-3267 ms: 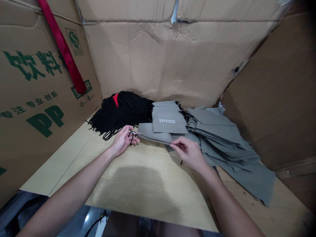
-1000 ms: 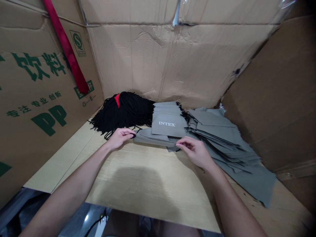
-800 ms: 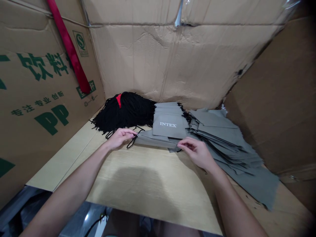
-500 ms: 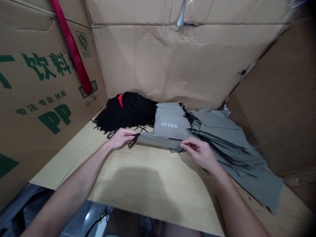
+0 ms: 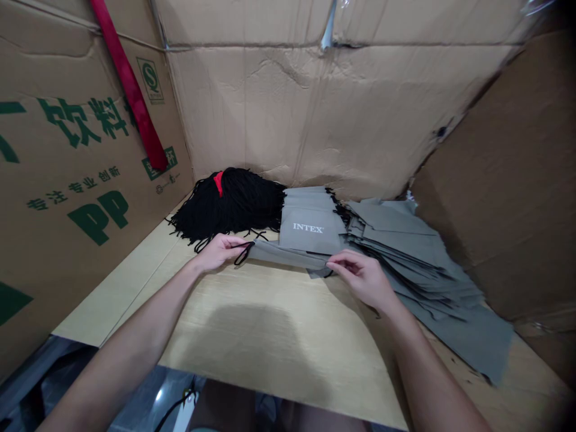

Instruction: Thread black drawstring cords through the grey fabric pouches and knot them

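Observation:
A grey drawstring bag is stretched sideways between my two hands, just above the table. My left hand pinches its left corner, where a loop of black cord hangs out. At the right corner, the thumb and fingers of my right hand are closed on the grey cloth, and a bit of black cord shows below them. Right behind the held bag lies a stack of finished-looking grey bags, the front one printed INTEX in white.
A bundle of black cords with a red tie lies at the back left. Grey fabric pieces are piled on the right. Cardboard walls enclose the wooden table. A red ribbon hangs at the left.
The view has shifted very slightly. Both hands keep their grip on the grey bag in the same place.

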A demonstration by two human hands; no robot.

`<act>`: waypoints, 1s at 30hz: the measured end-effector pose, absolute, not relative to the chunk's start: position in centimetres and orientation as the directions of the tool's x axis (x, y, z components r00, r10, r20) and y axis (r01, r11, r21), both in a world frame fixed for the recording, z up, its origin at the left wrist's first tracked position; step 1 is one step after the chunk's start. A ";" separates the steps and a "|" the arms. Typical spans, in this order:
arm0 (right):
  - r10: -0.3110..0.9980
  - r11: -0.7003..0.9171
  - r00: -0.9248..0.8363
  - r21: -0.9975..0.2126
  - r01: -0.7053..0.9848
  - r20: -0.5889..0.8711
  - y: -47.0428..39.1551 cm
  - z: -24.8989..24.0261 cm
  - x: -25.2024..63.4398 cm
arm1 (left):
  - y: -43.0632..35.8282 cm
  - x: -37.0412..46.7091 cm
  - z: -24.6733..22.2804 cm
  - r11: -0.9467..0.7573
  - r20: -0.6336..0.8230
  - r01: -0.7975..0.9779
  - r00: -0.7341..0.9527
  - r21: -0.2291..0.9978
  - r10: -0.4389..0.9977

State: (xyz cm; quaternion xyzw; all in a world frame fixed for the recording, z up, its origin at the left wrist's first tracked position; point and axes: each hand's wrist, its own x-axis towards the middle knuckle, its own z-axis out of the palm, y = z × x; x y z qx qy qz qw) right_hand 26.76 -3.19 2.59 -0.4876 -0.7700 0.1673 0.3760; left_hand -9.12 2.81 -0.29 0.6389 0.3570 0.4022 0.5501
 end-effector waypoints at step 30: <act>0.777 0.509 -0.089 -0.538 0.672 0.624 -3.5 3.9 29.1 | 4.3 -9.8 -0.8 -0.426 0.438 0.130 -0.435 0.895 0.787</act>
